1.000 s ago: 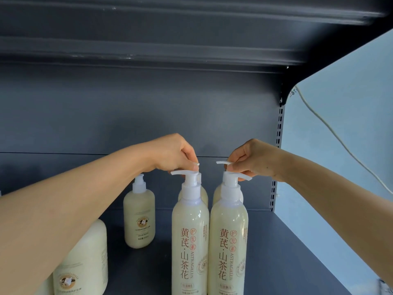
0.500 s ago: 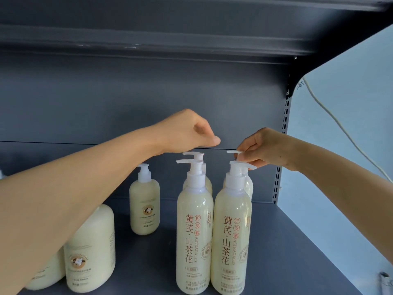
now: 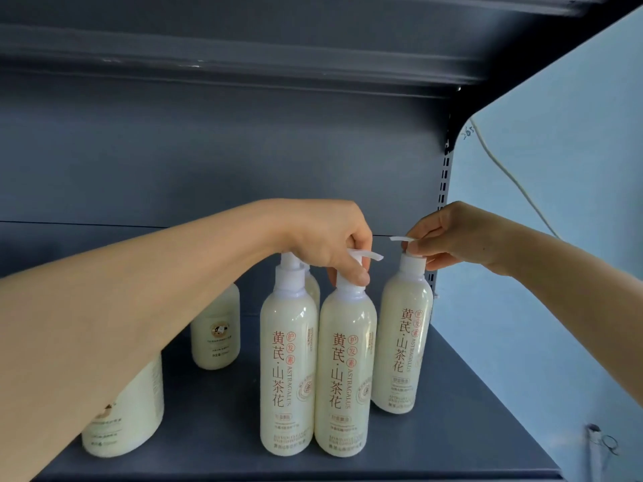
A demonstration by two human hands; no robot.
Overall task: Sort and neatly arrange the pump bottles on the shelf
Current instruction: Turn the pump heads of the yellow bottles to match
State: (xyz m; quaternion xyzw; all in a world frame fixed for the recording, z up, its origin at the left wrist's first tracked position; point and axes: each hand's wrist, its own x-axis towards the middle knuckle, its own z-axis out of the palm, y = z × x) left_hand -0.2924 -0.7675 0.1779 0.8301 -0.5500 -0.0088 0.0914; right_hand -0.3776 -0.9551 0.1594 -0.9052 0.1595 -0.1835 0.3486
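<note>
left hand (image 3: 330, 241) grips the pump neck of the middle tall bottle (image 3: 346, 370), front of the shelf (image 3: 452, 429). right hand (image 3: 449, 238) pinches the pump of the right tall bottle (image 3: 403, 342), which is tilted, a bit further back. another tall bottle (image 3: 287, 370) stands just beside on the left. 2 shorter bottles (image 3: 215, 335) stand further left.

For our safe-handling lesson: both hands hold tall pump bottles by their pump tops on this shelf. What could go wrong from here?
1. The right hand holds its bottle tilted, by the pump only; it could slip or swing.
2. That bottle is close to the middle bottle, which the left hand grips; a bump might topple it into the bottle beside it.
</note>
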